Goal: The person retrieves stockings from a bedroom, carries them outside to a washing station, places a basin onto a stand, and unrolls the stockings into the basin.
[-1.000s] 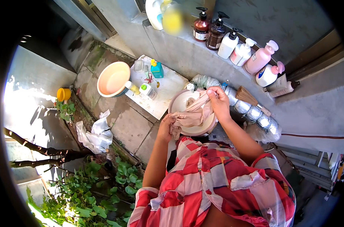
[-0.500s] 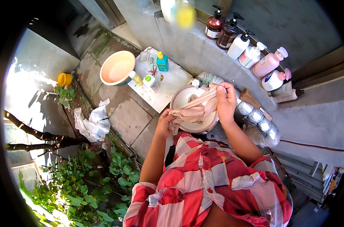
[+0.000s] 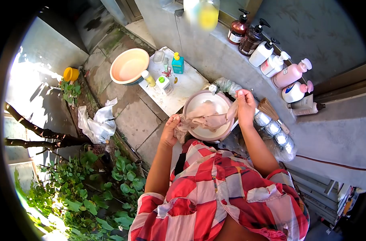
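A thin beige cloth (image 3: 209,117), sheer and crumpled, is stretched between my two hands above a round white basin (image 3: 190,105). My left hand (image 3: 171,127) grips its bunched left end, with the fingers closed around it. At the other end, my right hand (image 3: 245,105) pinches the cloth, thumb on top. The basin lies just beneath the cloth, which covers part of its inside. Behind the basin rim is a tap (image 3: 212,88) with a wrapped pipe (image 3: 228,86).
A white slab (image 3: 179,96) carries a teal pump bottle (image 3: 177,64), a green-capped bottle (image 3: 164,85) and a peach tub (image 3: 128,66). Several pump bottles line the ledge, including a pink one (image 3: 290,74). A brush (image 3: 271,112) leans by foil-wrapped pipe. Plants (image 3: 90,188) grow at lower left.
My hands have spread farther apart, the right one moving a little rightward. The cloth, earlier pulled into taut strands, now hangs looser and wider over the basin. The view has shifted slightly.
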Demonstrator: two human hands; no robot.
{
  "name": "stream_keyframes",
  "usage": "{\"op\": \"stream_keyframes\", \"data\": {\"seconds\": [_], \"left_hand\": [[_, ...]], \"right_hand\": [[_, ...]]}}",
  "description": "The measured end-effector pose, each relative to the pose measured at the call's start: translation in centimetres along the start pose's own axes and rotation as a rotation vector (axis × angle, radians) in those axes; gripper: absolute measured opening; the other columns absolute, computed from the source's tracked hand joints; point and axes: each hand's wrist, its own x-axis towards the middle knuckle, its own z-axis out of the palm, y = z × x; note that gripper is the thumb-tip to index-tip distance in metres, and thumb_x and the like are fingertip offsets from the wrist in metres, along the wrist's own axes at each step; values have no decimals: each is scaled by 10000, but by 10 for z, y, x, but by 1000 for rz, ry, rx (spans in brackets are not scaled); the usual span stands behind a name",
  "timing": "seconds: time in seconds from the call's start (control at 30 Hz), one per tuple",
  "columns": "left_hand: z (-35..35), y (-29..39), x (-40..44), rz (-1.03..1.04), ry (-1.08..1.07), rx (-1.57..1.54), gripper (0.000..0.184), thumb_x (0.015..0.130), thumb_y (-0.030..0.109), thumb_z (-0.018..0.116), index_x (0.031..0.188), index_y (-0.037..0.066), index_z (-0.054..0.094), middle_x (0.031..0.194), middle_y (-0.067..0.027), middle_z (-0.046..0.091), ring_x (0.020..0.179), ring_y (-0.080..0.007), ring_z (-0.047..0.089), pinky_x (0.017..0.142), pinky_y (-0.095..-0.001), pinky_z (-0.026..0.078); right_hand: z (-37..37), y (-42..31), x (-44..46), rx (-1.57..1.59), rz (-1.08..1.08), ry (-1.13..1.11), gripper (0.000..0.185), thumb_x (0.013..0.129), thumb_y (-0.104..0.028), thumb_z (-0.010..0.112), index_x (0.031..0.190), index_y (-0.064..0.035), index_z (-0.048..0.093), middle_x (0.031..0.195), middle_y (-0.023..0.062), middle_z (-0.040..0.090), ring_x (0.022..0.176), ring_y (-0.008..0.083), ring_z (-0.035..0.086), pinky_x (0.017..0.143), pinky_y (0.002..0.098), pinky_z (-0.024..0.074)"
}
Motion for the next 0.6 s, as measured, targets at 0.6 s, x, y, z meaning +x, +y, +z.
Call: {"op": "stream_keyframes", "data": {"seconds": [0.6], "left_hand": [[14, 12, 2, -45, -81, 19, 471, 862, 263, 471, 1276, 50, 400, 1153, -123, 542, 1034, -245, 548, 877, -385, 465]], "right_hand": [[-3, 43, -1, 81, 228, -270, 140, 807, -29, 594, 942, -57, 570, 752, -42, 436, 687, 62, 453, 620, 193, 395]]}}
